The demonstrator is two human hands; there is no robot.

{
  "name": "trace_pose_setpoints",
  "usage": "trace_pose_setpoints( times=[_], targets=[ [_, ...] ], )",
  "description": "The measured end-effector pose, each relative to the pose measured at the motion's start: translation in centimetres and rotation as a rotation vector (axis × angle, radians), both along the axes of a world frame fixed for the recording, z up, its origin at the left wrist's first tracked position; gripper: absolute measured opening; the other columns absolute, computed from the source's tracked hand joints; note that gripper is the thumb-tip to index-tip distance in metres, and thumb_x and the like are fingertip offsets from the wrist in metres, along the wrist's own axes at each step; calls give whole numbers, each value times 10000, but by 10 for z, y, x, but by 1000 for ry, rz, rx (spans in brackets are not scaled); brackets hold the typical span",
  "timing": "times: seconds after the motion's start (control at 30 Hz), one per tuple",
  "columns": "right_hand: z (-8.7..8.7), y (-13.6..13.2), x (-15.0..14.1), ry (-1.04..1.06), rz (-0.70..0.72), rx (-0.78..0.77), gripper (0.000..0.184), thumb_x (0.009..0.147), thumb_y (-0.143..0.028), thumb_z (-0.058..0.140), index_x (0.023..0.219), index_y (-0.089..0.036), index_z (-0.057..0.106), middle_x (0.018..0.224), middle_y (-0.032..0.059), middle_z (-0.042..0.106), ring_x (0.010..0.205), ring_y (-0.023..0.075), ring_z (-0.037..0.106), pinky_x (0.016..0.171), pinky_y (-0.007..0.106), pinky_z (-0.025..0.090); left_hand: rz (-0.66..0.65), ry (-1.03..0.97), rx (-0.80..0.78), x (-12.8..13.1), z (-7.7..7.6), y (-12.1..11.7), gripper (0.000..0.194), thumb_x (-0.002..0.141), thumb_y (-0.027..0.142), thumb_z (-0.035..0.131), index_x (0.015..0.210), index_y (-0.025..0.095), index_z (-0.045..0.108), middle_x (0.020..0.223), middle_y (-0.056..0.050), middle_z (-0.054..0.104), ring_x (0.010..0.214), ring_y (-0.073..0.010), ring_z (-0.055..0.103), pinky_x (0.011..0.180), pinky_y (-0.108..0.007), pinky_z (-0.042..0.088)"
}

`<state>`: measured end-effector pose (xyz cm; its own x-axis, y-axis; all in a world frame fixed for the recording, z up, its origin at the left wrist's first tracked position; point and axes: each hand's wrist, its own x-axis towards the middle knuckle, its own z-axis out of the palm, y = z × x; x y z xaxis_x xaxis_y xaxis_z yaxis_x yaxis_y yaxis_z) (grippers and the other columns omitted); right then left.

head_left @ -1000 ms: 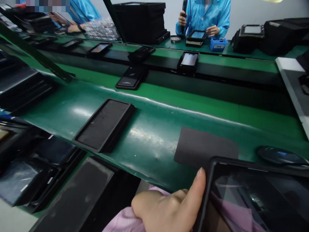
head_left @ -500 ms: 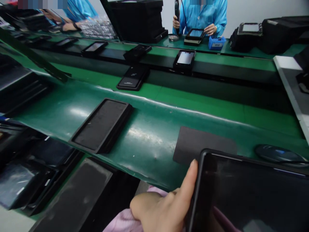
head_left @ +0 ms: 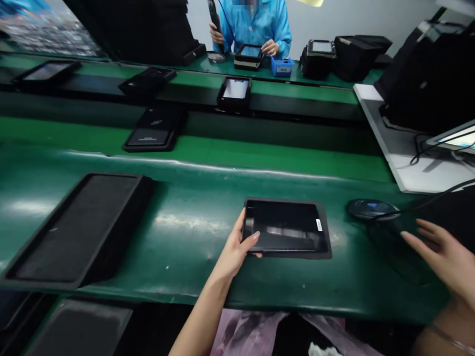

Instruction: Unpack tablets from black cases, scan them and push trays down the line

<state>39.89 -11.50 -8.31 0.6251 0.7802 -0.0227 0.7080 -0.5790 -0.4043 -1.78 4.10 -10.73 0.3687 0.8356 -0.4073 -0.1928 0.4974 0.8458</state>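
Pinching a black tablet (head_left: pixel 285 226) at its left edge between thumb and fingers, left hand (head_left: pixel 232 249) keeps it flat on the green conveyor belt (head_left: pixel 193 247); right hand (head_left: pixel 445 257), to its right, open, fingers spread, empty, near a dark round pad (head_left: pixel 373 209).

The head camera looks forward and down, close over the left hand (head_left: pixel 233 252) and right hand (head_left: pixel 441 254), its edges perhaps lens-warped.

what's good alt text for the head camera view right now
A person's left hand grips the edge of a black tablet lying on a green conveyor belt, with the open right hand nearby. A black tray lies to the left, and a co-worker in blue works beyond.
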Motion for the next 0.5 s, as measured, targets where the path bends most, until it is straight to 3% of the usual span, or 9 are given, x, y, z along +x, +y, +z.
trace_pose_setpoints(
  times=[0.1, 0.23, 0.37, 0.5],
  targets=[
    [1, 23, 17, 141, 94, -191, 537, 789, -560, 589, 1185, -199, 564, 1158, 187, 650, 1064, 354, 621, 864, 423, 497, -54, 60, 5, -5, -8, 3, 919, 739, 313, 736, 1490, 348, 208, 1491, -72, 380, 739, -124, 607, 514, -232, 570],
    [5, 59, 9, 155, 245, -244, 333, 777, -472, 594, 847, -150, 639, 847, 177, 712, 771, 333, 681, 647, 382, 526, -70, 111, 23, -7, -9, 5, 903, 759, 333, 715, 1489, 379, 186, 1538, -39, 304, 858, -170, 608, 530, -230, 571],
    [25, 69, -16, 314, 530, -161, 375, 756, -371, 630, 1067, -162, 649, 1051, 93, 701, 952, 283, 651, 831, 351, 522, -89, 108, 40, -6, -11, 6, 902, 778, 347, 698, 1499, 356, 156, 1530, -52, 316, 951, -212, 594, 555, -246, 583],
    [48, 66, -48, 468, 794, -197, 297, 836, -302, 594, 1098, -174, 650, 1116, 96, 670, 938, 242, 632, 827, 336, 510, -97, 143, 40, -5, -10, 7, 893, 780, 357, 697, 1494, 375, 161, 1558, -12, 265, 1015, -233, 584, 557, -239, 587]
  ],
)
